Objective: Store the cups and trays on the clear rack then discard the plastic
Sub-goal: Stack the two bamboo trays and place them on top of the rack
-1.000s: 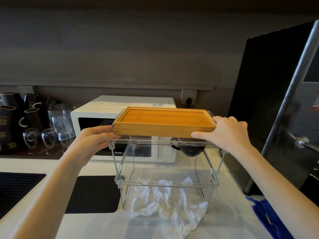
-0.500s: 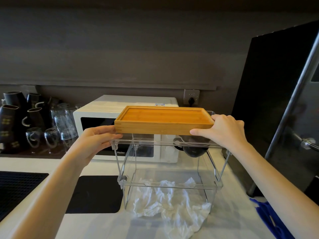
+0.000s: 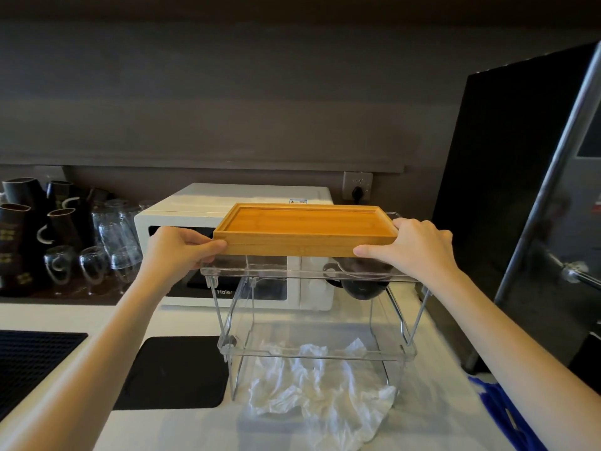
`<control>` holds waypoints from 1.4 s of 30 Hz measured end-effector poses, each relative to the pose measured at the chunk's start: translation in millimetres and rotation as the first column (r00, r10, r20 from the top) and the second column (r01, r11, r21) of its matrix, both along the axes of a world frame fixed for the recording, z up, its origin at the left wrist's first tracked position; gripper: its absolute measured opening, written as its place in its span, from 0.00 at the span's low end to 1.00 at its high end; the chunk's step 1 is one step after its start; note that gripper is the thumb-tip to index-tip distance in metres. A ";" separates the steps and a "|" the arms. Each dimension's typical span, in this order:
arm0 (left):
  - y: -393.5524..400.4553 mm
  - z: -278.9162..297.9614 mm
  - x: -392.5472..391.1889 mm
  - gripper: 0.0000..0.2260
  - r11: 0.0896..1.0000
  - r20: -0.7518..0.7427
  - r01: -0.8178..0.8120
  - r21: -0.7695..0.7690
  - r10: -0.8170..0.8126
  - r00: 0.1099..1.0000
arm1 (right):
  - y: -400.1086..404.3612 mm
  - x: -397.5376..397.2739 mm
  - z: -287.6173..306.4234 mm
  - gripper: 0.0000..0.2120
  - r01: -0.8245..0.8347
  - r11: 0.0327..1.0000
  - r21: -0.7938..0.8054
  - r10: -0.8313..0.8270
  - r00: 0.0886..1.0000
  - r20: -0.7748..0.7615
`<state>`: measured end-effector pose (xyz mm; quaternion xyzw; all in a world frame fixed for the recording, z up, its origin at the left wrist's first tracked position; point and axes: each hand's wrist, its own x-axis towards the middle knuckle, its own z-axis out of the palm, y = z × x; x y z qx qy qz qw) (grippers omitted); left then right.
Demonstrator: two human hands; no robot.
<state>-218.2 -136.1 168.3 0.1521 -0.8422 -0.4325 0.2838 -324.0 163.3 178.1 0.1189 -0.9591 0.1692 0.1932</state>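
Note:
Two stacked wooden trays [image 3: 305, 227] sit at the top shelf of the clear two-tier rack [image 3: 312, 354] on the white counter. My left hand [image 3: 182, 247] grips their left end and my right hand [image 3: 413, 245] grips their right front corner. A dark cup [image 3: 364, 283] shows through the rack's top shelf at the right, under the trays. Crumpled clear plastic [image 3: 320, 390] lies on the counter beneath the lower shelf and spills out toward me.
A white microwave [image 3: 195, 216] stands right behind the rack. Dark mugs [image 3: 19, 222] and upturned glasses [image 3: 113, 236] crowd the back left. A black mat [image 3: 172, 372] lies left of the rack. A tall dark fridge [image 3: 520, 190] walls the right side.
The trays have barely shifted on the rack top; both hands keep their grip. My view has moved slightly.

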 end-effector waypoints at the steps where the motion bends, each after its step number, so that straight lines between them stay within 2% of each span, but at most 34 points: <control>1: 0.0 -0.5 -1.8 0.08 0.999 -0.012 -0.025 -0.039 0.024 1.000 | 0.4 -0.2 -0.5 0.36 -0.004 1.000 0.001 0.004 1.000 -0.004; 9: -1.8 0.0 -2.8 0.12 0.991 0.004 -0.068 -0.114 0.069 0.998 | 1.7 1.4 -1.0 0.40 -0.024 1.000 -0.006 0.024 1.000 0.018; 13: 0.6 3.6 0.3 0.13 0.961 0.035 -0.106 -0.256 0.119 0.992 | 5.8 5.9 4.2 0.41 -0.062 0.997 -0.046 0.067 0.992 0.111; 16: 7.4 7.9 5.8 0.15 0.904 0.043 -0.138 -0.406 0.169 0.985 | 12.1 10.2 7.1 0.40 -0.079 0.993 -0.091 0.094 0.980 0.175; 18: 12.6 12.2 9.9 0.15 0.847 0.013 -0.179 -0.500 0.215 0.977 | 17.1 15.3 9.8 0.35 -0.106 0.982 -0.156 0.130 0.980 0.154; 21: 19.5 17.2 15.5 0.13 0.789 -0.053 -0.226 -0.572 0.240 0.969 | 23.2 28.5 16.1 0.24 -0.182 0.946 -0.269 0.193 0.981 0.015; 25: 34.5 20.1 24.2 0.11 0.787 -0.142 -0.207 -0.581 0.153 0.978 | 26.1 46.7 19.0 0.10 -0.266 0.905 -0.331 0.229 0.962 -0.148; 29: 53.6 6.4 41.5 0.08 0.779 -0.286 -0.196 -0.596 0.022 0.958 | 23.5 74.6 8.8 0.06 -0.368 0.860 -0.353 0.316 0.928 -0.198; 33: 67.0 -24.8 55.1 0.09 0.676 -0.309 -0.132 -0.725 -0.148 0.940 | 16.5 102.1 -18.9 0.06 -0.431 0.853 -0.294 0.425 0.901 -0.087; 37: 77.1 -70.8 64.4 0.09 0.543 -0.183 0.018 -0.839 -0.314 0.932 | 12.8 117.8 -63.0 0.08 -0.471 0.877 -0.091 0.479 0.869 0.125; 39: 80.8 -99.3 68.1 0.09 0.521 -0.093 0.110 -0.847 -0.348 0.933 | 11.4 120.6 -90.1 0.09 -0.484 0.874 0.035 0.470 0.862 0.189; 42: 85.2 -141.2 67.5 0.09 0.532 0.050 0.240 -0.812 -0.347 0.937 | 7.3 115.7 -132.7 0.12 -0.473 0.872 0.129 0.419 0.855 0.306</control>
